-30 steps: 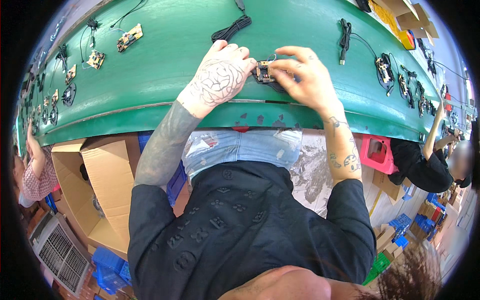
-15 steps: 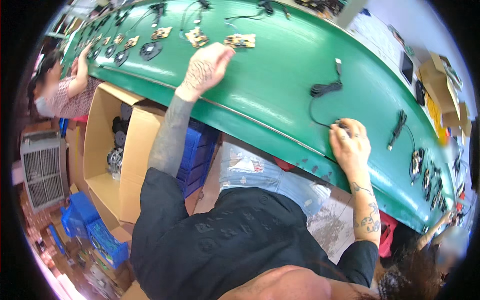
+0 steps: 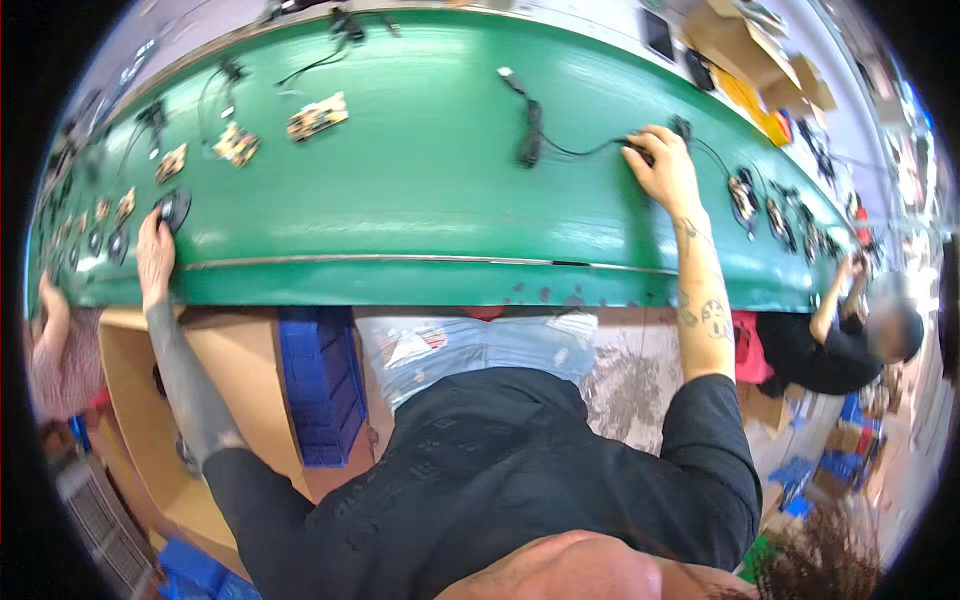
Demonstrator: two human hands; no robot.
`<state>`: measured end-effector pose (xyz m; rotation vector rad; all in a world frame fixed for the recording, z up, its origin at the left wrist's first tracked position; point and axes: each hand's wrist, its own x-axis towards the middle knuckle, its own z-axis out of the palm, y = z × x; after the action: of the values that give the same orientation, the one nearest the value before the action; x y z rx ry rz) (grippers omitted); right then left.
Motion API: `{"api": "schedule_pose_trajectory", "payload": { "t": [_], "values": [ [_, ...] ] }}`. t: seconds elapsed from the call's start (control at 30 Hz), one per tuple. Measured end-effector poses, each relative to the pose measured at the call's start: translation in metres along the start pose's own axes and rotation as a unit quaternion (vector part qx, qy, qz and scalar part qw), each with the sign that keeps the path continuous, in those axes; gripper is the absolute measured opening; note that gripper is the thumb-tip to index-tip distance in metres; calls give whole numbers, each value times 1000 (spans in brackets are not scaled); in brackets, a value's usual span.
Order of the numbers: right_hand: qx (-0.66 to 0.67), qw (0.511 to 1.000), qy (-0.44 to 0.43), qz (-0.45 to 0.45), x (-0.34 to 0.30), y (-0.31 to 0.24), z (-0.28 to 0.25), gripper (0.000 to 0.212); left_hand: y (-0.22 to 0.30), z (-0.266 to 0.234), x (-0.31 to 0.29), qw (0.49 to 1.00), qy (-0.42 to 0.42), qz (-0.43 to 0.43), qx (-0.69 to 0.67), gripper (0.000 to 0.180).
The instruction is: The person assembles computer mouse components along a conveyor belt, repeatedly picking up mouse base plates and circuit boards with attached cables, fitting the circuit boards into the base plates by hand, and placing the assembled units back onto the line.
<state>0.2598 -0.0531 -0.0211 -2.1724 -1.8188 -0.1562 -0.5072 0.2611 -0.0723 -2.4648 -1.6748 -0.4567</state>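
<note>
Two-handed hold, green worktop [image 3: 420,215].
I see left hand [image 3: 155,253] gripping black base [image 3: 178,208]; right hand [image 3: 664,165] curled around corded piece [image 3: 641,151].

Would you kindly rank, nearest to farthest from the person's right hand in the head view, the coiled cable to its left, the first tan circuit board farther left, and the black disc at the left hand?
From the right hand:
1. Coiled cable, a little to its left.
2. Tan circuit board, farther left.
3. Black disc, far left, at the left hand.
</note>
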Motion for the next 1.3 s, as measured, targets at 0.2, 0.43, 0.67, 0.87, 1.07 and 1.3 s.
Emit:
{"api": "schedule_pose_trajectory", "payload": {
  "t": [0.2,0.43,0.67,0.87,1.07,1.3],
  "values": [
    [30,998,5,48,-20,8,-17,38,186,-37,-39,989,-20,59,-135,36],
    [130,987,77,-49,14,-77,-3,39,328,-67,-80,979,-27,86,-182,48],
    [258,937,-26,-233,80,-233,50,35,413,-50,-90,955,5,135,-266,51],
    [207,950,6,-235,147,-289,103,40,445,-42,-94,949,11,131,-288,53],
    [206,932,-29,-296,110,-228,87,36,466,-37,-89,958,33,97,-269,54],
    [273,961,-41,-23,39,-121,22,41,480,-43,-80,957,17,116,-266,59]
  ]
}}
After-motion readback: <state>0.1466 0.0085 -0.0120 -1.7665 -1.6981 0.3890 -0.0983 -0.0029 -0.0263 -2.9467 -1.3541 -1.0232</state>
